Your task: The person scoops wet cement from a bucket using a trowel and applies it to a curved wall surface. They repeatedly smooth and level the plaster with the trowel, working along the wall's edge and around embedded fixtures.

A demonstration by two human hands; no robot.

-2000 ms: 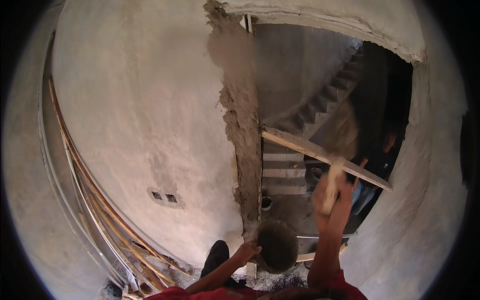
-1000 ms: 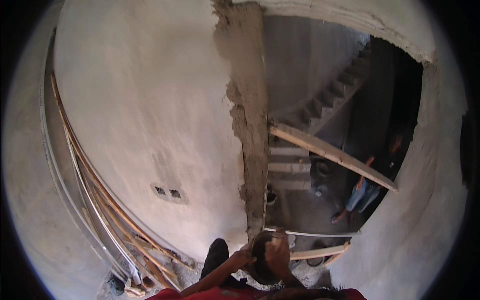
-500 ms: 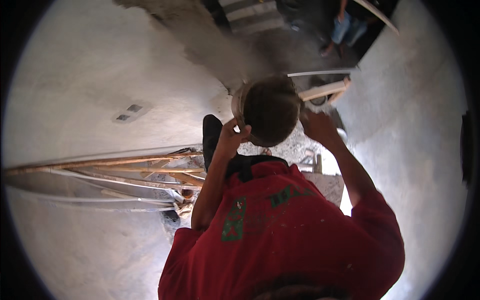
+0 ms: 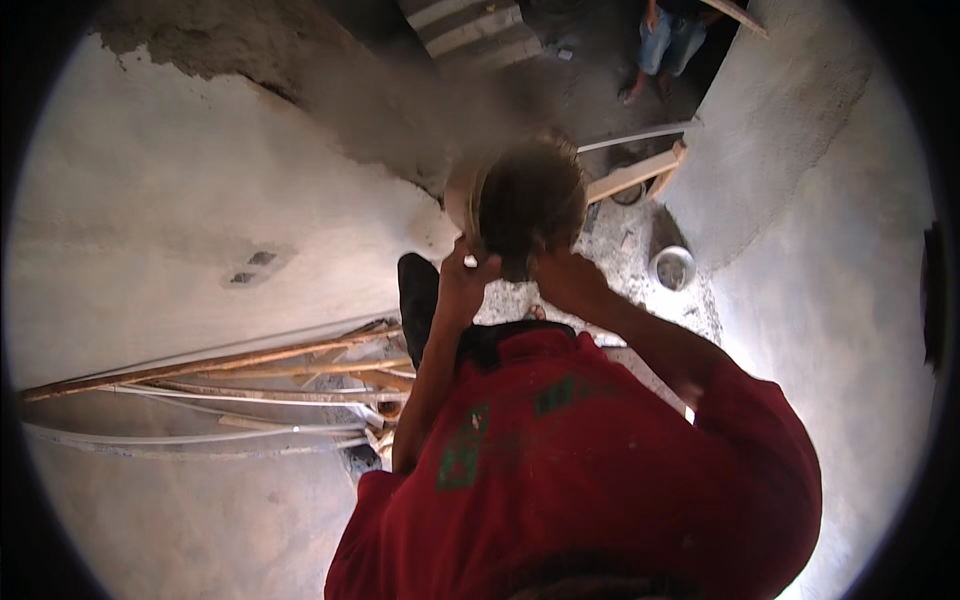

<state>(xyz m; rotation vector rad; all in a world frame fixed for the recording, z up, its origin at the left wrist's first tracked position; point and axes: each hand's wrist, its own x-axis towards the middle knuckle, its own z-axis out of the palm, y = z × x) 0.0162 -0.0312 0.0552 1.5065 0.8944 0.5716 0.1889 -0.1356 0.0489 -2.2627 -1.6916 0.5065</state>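
Right forearm [image 4: 650,335] slants up and leftward and the left forearm [image 4: 437,365] rises more steeply, both toward the dark bucket [image 4: 480,195] just beyond the fingers. The left hand [image 4: 468,275] pinches its near rim, thumb pointing inward; close beside those fingers, the right hand [image 4: 568,280] bends inward, its hold too dim to tell.

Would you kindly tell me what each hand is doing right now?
Left hand: closed, holding the bucket at its near left side.
Right hand: at the bucket's near edge; its grip cannot be told.
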